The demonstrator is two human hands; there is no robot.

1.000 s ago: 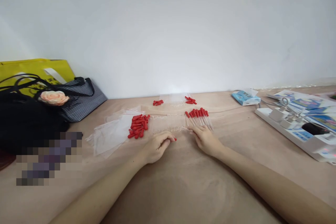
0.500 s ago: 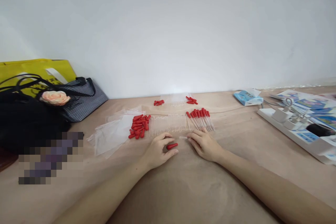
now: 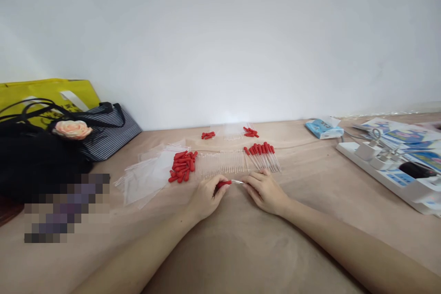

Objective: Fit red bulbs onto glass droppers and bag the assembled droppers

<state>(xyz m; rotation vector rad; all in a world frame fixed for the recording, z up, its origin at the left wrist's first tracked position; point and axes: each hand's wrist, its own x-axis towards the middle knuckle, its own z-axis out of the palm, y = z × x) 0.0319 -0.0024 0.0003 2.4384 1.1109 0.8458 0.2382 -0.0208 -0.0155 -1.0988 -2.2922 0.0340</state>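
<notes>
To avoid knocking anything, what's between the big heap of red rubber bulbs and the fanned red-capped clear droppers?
A row of thin clear tubes, in the head view.

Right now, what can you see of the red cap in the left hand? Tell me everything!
The red cap is small, long and plain bright red, and looks like smooth rubber. It lies nearly level, just above or on the table; I can't tell which. The left hand pinches it between its fingers, which hide part of it. Its bare end points toward the right hand and seems to meet the thin, clear tube held there.
</notes>
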